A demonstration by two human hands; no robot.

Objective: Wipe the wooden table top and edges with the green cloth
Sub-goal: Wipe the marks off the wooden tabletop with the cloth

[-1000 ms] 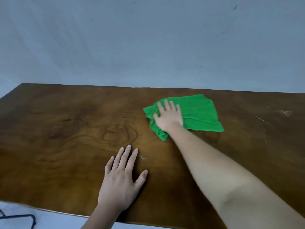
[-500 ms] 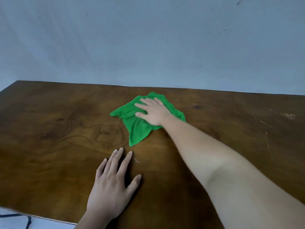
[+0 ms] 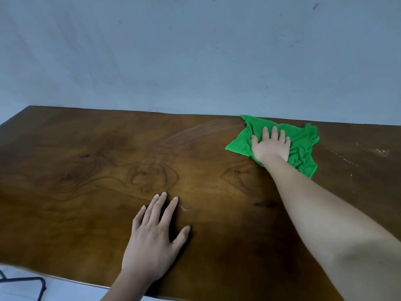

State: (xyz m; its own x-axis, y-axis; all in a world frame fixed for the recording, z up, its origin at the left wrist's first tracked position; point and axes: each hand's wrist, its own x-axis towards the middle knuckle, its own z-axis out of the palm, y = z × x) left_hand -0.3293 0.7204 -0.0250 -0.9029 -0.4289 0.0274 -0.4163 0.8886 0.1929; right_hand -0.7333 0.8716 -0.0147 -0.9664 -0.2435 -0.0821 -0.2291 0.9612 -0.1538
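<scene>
The crumpled green microfibre cloth [image 3: 301, 146] lies on the far right portion of the dark brown, grain-figured wooden table top [image 3: 91, 170], its upper corner touching the rear edge where the table meets the pale blue-grey painted wall [image 3: 195, 51]. The right hand [image 3: 271, 147] presses flat on the cloth, palm down, fingers extended and slightly spread; it pins the fabric by pressure and does not pinch or bunch it. The left hand [image 3: 155, 237] rests flat on the bare wood near the front edge, fingers released and holding nothing, apparently acting as a brace. A faint curved streak [image 3: 195, 133] arcs across the surface from the centre toward the cloth, consistent with a damp wipe path. The step in hand appears to be wiping the top surface, with the rear right zone under treatment. Pale scuff marks [image 3: 377, 152] remain to the right of the cloth, and the left half of the top shows no streaks, so the top is judged only partly done; the edges appear not yet addressed. The next move calls for maintained downward pressure while sweeping the cloth sideways, keeping the fabric under the palm so it does not fold over or slip out. A thin dark metal frame [image 3: 32, 283] is visible below the front left corner.
</scene>
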